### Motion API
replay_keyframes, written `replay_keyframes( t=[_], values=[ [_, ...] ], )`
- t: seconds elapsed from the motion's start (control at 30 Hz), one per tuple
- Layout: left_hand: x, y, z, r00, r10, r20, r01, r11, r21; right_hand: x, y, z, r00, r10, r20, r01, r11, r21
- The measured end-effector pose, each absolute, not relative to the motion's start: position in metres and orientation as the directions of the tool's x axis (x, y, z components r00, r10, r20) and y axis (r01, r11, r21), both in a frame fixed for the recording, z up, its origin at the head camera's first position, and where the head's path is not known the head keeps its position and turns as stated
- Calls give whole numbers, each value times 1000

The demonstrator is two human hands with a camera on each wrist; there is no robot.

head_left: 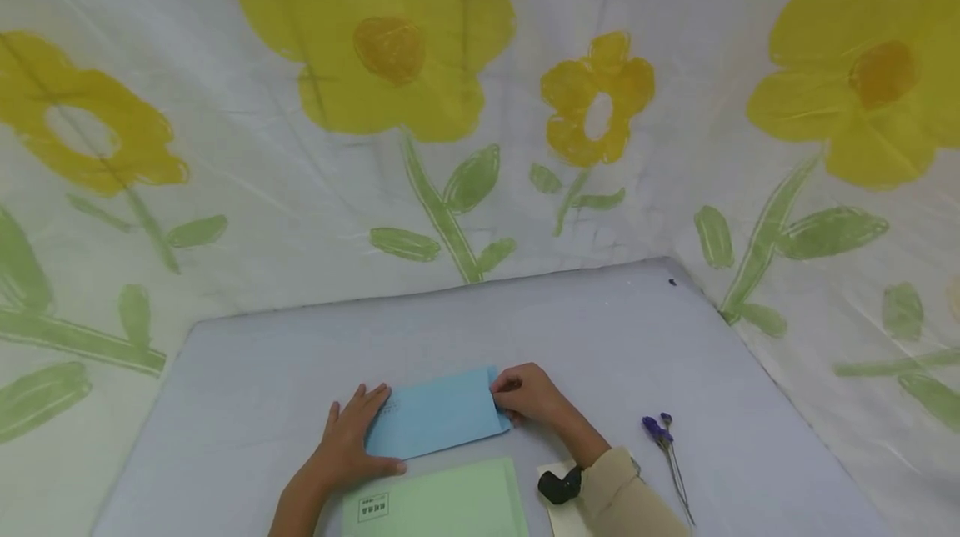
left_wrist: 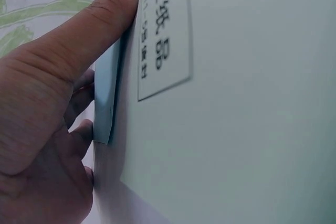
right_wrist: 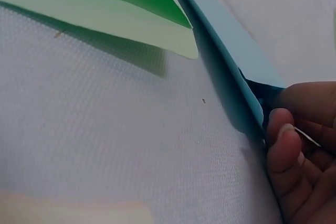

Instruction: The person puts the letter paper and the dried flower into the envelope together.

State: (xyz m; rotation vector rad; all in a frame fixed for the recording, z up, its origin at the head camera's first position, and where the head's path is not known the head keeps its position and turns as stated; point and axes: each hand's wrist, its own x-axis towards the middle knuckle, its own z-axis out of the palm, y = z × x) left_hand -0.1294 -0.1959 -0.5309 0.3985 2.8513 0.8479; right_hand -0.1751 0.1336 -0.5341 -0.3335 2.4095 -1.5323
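A blue paper envelope lies on the table with small print near its left end. Over that end my left hand rests with its fingers spread, the thumb along the envelope's near edge. At the opposite end, my right hand has its fingers curled and pinches the envelope's open end by the flap. In the right wrist view the thumb is at the mouth of the envelope, and a thin pale edge shows between the fingers. Nearer to me lies a light green envelope with a boxed printed label.
To the right lies a stem of purple flowers on the table. A cream sheet of paper is partly hidden under the right sleeve. Behind the table hangs a cloth printed with yellow flowers.
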Motion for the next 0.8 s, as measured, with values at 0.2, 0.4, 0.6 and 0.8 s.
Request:
replay_keyframes(
  t=[0.2, 0.4, 0.6, 0.8],
  values=[
    [-130, -196, -534, -955, 291, -63, 209, 805, 556, -180, 132, -533, -932, -330, -153, -10, 445, -896],
    [-131, -197, -535, -955, 292, -62, 211, 806, 553, -184, 132, -530, -915, -338, -220, 47, 451, -891],
    [-132, -197, -534, -955, 292, -57, 215, 811, 545, -187, 132, -528, -901, -347, -260, 85, 446, -891],
    [-131, -196, -533, -953, 297, -63, 214, 804, 554, -189, 132, -528, -883, -364, -298, 113, 451, -885]
  ],
)
